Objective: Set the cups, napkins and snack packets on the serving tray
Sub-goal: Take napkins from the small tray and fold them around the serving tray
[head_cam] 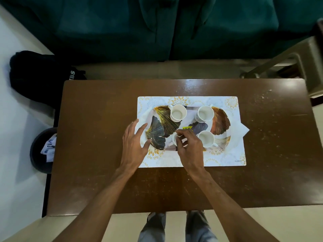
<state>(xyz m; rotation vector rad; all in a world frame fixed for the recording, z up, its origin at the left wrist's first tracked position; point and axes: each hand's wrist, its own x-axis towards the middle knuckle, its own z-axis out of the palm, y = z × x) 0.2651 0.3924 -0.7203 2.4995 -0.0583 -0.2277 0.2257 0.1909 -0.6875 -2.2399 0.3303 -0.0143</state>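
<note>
An oval serving tray (158,131) with a gold and dark leaf pattern lies on a white placemat (227,154). Three white cups stand clear on it: one at the far left (178,112), one at the far right (205,113), one at the near right (207,139). My right hand (189,147) is closed on the rim of another white cup (173,137) at the tray's near middle, mostly hiding it. My left hand (133,142) rests open at the tray's left end, fingers on a white napkin (142,120). A second napkin (243,130) sticks out at the right end.
The placemat sits on a brown wooden table (97,137). A green sofa (157,28) lies beyond it. A black bag (35,74) and a dark bin with papers (40,149) stand on the floor at left, a plastic stool (297,58) at far right.
</note>
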